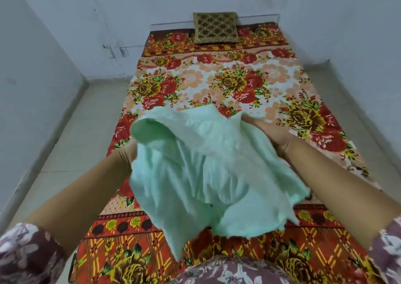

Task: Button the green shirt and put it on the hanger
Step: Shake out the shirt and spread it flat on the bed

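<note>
Blurred, bunched green shirt (195, 164) hangs above the bed's (238, 66) near edge. The right hand (271, 134) grips it. The left hand (127, 153) has its fingers hidden by cloth, so I cannot tell its grip.

- green shirt (195, 164) bunched, blurred, held above floral bed sheet (238, 84)
- left hand (128, 151) holds left edge
- right hand (269, 131) holds upper right
- cushion (216, 27) at far end
</note>
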